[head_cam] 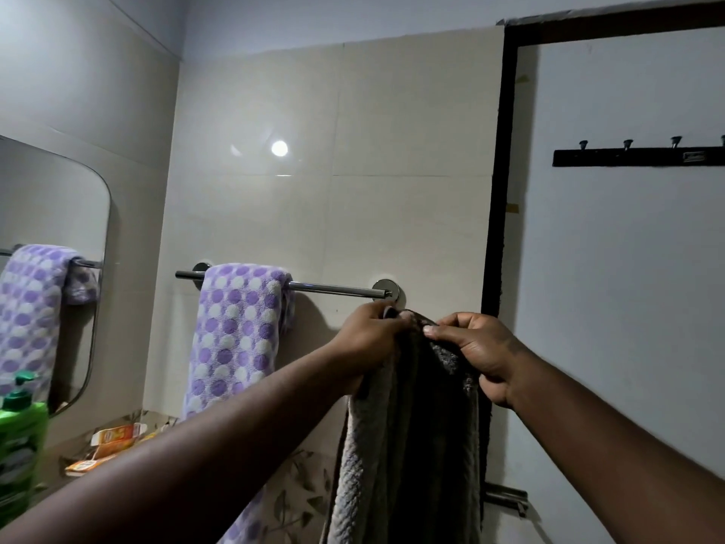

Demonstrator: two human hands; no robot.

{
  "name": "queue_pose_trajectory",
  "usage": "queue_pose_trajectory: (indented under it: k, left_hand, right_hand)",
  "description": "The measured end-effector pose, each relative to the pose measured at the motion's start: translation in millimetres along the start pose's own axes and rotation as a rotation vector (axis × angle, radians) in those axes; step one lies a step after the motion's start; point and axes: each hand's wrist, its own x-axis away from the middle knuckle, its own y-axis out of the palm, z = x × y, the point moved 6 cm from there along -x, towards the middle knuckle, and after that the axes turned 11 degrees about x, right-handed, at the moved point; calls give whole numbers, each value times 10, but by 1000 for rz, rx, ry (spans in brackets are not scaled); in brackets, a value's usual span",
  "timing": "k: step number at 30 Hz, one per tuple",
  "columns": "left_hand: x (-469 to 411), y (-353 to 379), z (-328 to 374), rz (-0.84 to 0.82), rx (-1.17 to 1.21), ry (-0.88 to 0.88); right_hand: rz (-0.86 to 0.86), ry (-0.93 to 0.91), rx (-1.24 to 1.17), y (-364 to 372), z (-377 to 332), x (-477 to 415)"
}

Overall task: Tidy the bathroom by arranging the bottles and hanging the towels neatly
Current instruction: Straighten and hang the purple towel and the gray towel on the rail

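A grey-brown towel hangs down from both my hands, just below the right end of the chrome towel rail. My left hand grips its top edge on the left, and my right hand pinches the top edge on the right. A purple and white dotted towel is draped over the left part of the rail. A green pump bottle stands at the far left edge of the view.
A mirror on the left wall reflects the dotted towel. Orange cartons lie on the ledge below it. A dark door frame stands right of the rail, with a black hook rack on the door. A metal handle sits low.
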Motion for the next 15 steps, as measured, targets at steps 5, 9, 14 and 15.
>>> queue_pose_trajectory:
  k: [5,9,14,15]
  left_hand:
    - [-31,-12,35,116,205,-3]
    - [-140,-344,222,303,138,94]
    - [-151,-516,341,130,-181,115]
    - [-123,-433,287,9,-264,84]
  right_hand:
    - [-191,59,-94,195,74,137]
    - [-371,133,-177,234,354,322]
    - [-208,97,-203,97,399,259]
    - [-175,75,-185,89,341,228]
